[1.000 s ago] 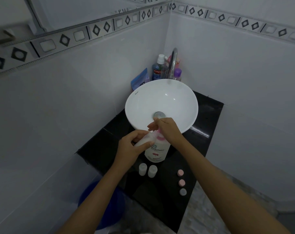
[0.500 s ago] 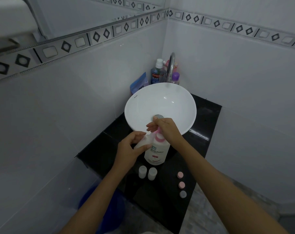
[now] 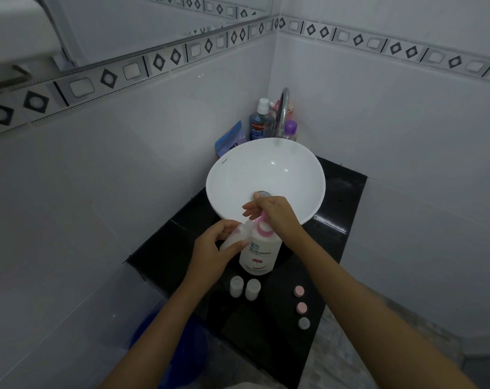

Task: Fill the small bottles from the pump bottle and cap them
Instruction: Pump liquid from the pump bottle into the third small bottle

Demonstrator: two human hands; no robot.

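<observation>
Little has moved since earlier: the right hand (image 3: pixel 277 213) is kept pressed on the pink pump of the pump bottle (image 3: pixel 259 252), while a tilted small bottle (image 3: pixel 234 237) is gripped by closed left hand (image 3: pixel 214 248) fingers, above the glossy black table (image 3: pixel 336 220)

Dim, bluish cast, wide-angle edge distortion

Bare counter (image 3: pixel 316 248) right of pump bottle (image 3: pixel 259 255); basin (image 3: pixel 266 175) behind.
</observation>
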